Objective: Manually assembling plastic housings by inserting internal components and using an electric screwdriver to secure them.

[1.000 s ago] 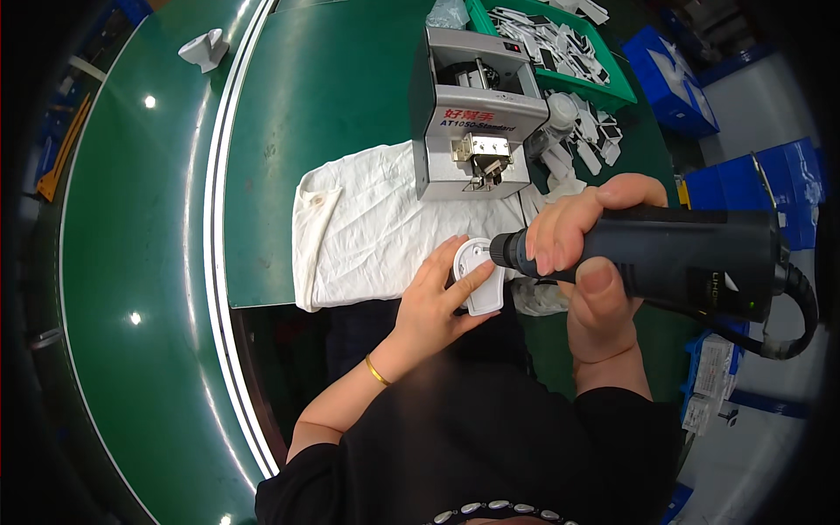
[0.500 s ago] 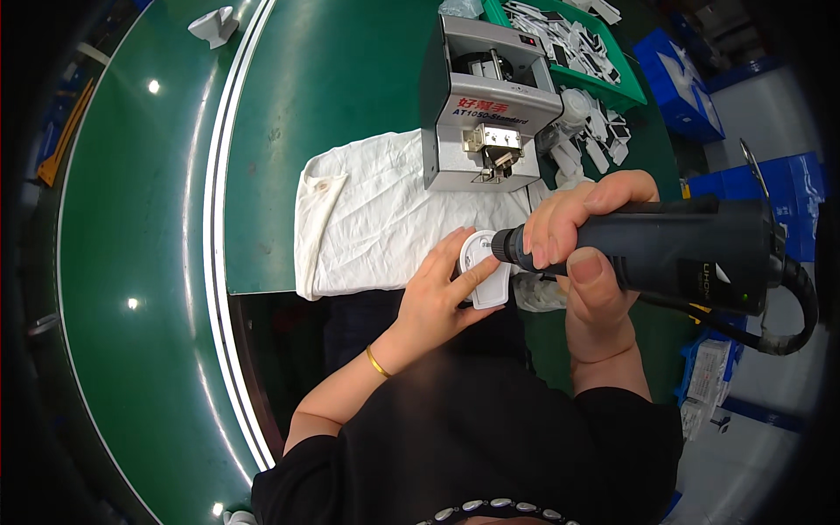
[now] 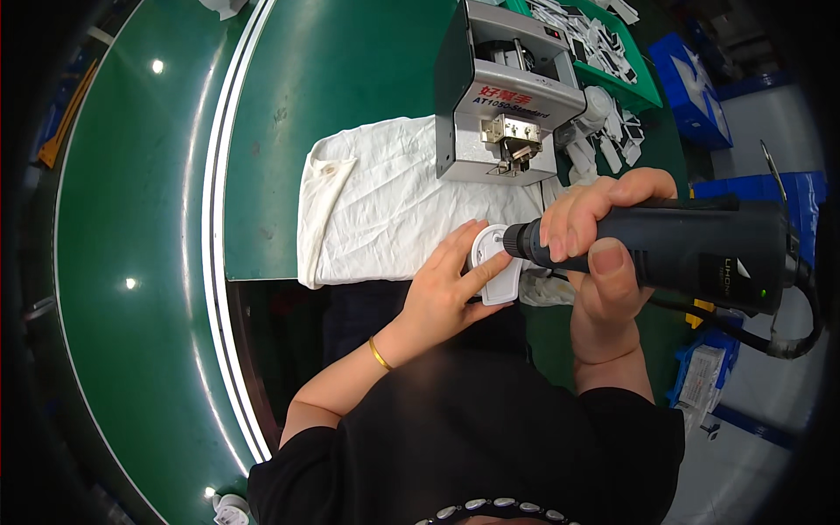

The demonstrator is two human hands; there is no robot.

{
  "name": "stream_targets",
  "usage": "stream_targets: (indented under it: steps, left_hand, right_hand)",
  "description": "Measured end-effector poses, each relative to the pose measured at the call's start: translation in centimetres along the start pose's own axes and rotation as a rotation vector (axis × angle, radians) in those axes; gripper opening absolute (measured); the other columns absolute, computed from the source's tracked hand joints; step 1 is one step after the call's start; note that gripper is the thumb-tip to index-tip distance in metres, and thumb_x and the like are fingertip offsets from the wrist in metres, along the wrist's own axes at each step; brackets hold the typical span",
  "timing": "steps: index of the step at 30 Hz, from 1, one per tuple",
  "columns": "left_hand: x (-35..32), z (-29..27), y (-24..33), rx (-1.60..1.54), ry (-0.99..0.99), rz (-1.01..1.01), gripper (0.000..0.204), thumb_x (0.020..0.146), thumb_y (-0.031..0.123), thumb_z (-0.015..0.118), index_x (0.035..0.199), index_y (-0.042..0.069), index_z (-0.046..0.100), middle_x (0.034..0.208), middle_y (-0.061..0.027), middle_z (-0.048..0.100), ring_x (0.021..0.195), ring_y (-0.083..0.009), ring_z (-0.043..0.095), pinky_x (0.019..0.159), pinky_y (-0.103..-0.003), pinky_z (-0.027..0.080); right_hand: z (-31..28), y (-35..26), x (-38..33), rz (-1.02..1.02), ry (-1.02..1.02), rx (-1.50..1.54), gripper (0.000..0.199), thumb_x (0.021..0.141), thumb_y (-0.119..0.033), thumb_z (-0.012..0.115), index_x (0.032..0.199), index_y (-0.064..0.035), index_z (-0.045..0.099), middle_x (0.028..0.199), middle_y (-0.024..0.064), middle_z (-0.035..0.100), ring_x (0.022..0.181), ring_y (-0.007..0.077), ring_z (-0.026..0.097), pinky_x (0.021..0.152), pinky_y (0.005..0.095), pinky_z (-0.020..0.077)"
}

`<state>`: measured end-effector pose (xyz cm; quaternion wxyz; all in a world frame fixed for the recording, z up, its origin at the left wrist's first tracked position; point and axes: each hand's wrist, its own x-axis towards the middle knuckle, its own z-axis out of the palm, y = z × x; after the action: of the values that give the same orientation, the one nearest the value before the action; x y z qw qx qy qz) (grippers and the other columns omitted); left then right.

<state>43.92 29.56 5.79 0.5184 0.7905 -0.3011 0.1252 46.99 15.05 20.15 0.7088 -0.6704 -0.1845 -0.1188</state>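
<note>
White cloth (image 3: 394,206) on green table (image 3: 341,66)

Place: assembly workshop | Signs: green workbench (image 3: 350,66), grey benchtop machine (image 3: 507,98), parts tray (image 3: 646,86), power screwdriver (image 3: 687,249)

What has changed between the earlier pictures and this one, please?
The view seems to have shifted: the machine now sits higher and farther right in the picture. A white piece has come into view at lower left; a second piece is now cut by the top edge. Nothing was taken or let go: the left hand still holds the white part, the right hand the driver.
</note>
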Motion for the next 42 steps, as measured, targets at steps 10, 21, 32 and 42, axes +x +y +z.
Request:
stream_targets:
  steps: [10, 21, 32, 42]
  left_hand:
    - [0.4, 0.4, -0.1, 0.02, -0.019, 0.025, 0.07, 0.065, 0.019, 0.088, 0.13, 0.013, 0.062, 0.138, -0.0241, 0.049, 0.124, -0.0436, 0.053, 0.1, -0.046, 0.048]
    - [0.5, -0.5, 0.7, 0.271, -0.295, 0.282, 0.041, 0.081, 0.018, 0.069, 0.121, 0.026, 0.066, 0.15, -0.0141, 0.042, 0.14, -0.0376, 0.037, 0.115, -0.052, 0.032]
    - [1.3, -7.4, 1.1, 0.36, -0.205, 0.234, 0.044, 0.074, 0.001, 0.069, 0.114, 0.016, 0.059, 0.14, -0.0157, 0.053, 0.121, -0.036, 0.058, 0.092, -0.039, 0.054]
    - [2.6, -23.7, -12.7, 0.398, 0.815, -0.464, 0.043, 0.079, 0.008, 0.074, 0.115, 0.001, 0.052, 0.106, -0.0146, 0.067, 0.09, -0.0233, 0.066, 0.075, -0.036, 0.055]
  right_hand:
    - [-2.3, 1.4, 0.7, -0.052, -0.064, 0.113, 0.05, 0.087, -0.021, 0.072, 0.121, -0.0051, 0.04, 0.076, 0.0068, 0.054, 0.063, 0.0167, 0.055, 0.064, 0.0358, 0.0493]
    - [-24.6, 8.2, -2.3, 0.35, 0.813, -0.173, 0.039, 0.082, -0.006, 0.079, 0.113, -0.0084, 0.055, 0.084, 0.003, 0.057, 0.073, 0.014, 0.057, 0.059, 0.0338, 0.0518]
    - [-29.7, 15.2, -3.9, 0.453, 0.828, -0.383, 0.038, 0.079, -0.007, 0.073, 0.112, 0.006, 0.06, 0.099, 0.0094, 0.064, 0.086, 0.0202, 0.061, 0.08, 0.0345, 0.0484]
    - [-30.8, 15.2, -6.2, 0.162, 0.914, -0.898, 0.069, 0.087, -0.025, 0.076, 0.144, -0.001, 0.045, 0.135, 0.0214, 0.054, 0.122, 0.031, 0.052, 0.105, 0.0409, 0.0398]
